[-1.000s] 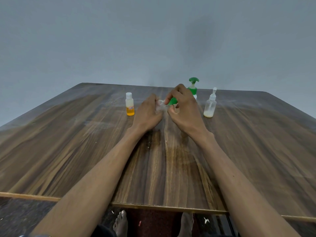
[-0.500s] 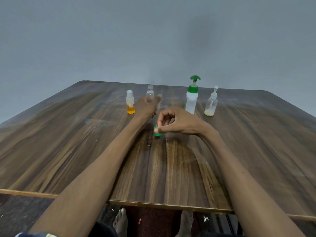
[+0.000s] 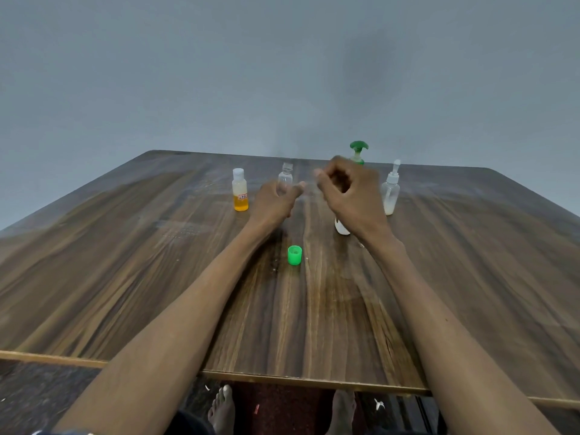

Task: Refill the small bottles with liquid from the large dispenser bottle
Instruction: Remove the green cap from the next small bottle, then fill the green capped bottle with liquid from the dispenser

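Head view: small clear bottle (image 3: 285, 180) standing open at the far middle of the table (image 3: 125, 277), cap off, looks empty. Left hand (image 3: 273, 200) loosely curled around it from the near side, fingers spread; touching or just near, hard to tell. Green cap (image 3: 294, 255) sitting alone, nearer. Big pump bottle (image 3: 357, 153) to the right, mostly hidden behind the right hand (image 3: 351, 196), curled and holding nothing seen. Orange bottle (image 3: 240, 194) far left, spray bottle (image 3: 390, 191) far right. Could tip the light open bottle with a bump. Could squirt past the tiny mouth and wet the table. Could roll the cap away with an arm.
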